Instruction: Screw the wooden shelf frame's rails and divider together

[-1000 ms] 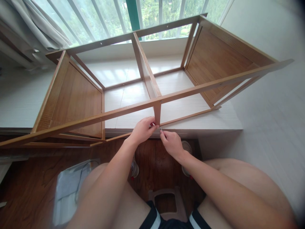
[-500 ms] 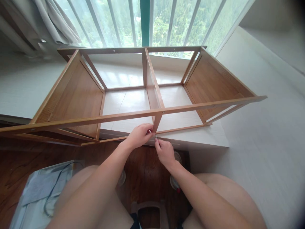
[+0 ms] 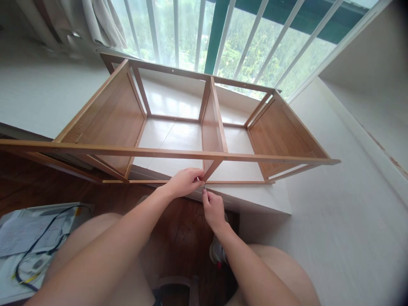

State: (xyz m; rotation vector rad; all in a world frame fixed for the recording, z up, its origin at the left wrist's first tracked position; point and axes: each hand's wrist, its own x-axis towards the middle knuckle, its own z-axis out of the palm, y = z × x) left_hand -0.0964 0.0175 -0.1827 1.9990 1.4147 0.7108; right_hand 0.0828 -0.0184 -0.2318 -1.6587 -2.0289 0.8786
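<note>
A wooden shelf frame [image 3: 178,154] lies on its side on a pale ledge, with solid panels at both ends and a divider [image 3: 214,114] in the middle. At the foot of the divider's near post, my left hand [image 3: 185,182] is closed around the near lower joint, fingers curled against the wood. Just below that joint my right hand [image 3: 214,208] pinches a thin metal rod [image 3: 205,186], perhaps a hex key, its tip up at the rail's underside. The exact contact is too small to make out.
A barred window [image 3: 191,34] and grey curtain [image 3: 106,25] are behind the frame. A wall [image 3: 350,178] rises at the right. To the left, a white box top [image 3: 12,272] bears paper [image 3: 28,233] and a black cable [image 3: 41,236]. A stool [image 3: 178,281] is below, between my legs.
My view has turned, so the frame appears tilted the other way and more of the box shows at left. Both hands stay at the same joint.
</note>
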